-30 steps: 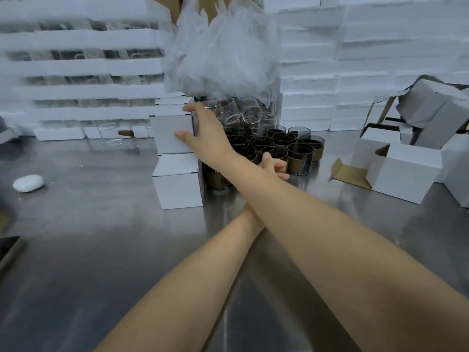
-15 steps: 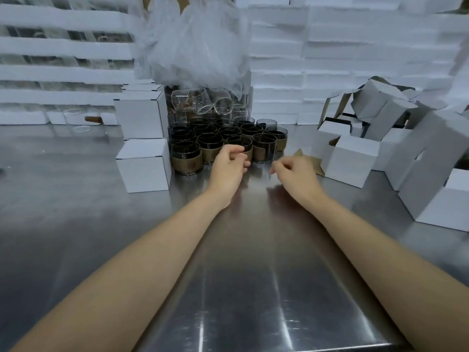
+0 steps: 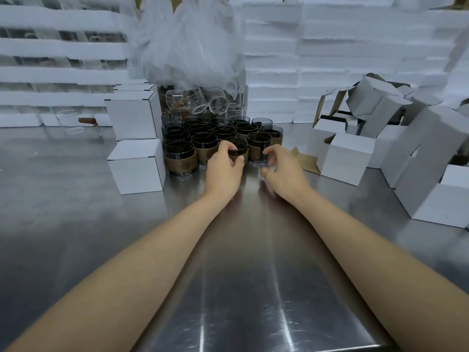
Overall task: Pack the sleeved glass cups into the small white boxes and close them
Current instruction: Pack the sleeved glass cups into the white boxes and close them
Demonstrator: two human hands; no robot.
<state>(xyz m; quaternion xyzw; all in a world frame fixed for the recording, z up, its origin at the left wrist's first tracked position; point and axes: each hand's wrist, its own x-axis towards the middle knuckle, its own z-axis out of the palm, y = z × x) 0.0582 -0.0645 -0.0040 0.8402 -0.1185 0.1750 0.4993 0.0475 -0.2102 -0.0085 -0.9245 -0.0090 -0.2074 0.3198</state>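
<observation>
Several dark glass cups with brown sleeves stand clustered on the steel table. My left hand grips the front middle sleeved cup, fingers over its rim and thumb at its sleeve. My right hand hovers just right of it with loosely curled fingers holding nothing, close to another front cup. Two closed small white boxes are stacked left of the cups. An open white box stands to the right.
A pile of unfolded and tipped white boxes fills the right side. Clear bare glasses and a plastic bag sit behind the cups. White foam trays line the back wall. A clear mug stands far left.
My right hand left the stacked boxes on the left and uncrossed to the right side. My left hand moved forward and closed around the front cup. The view shifted left.
</observation>
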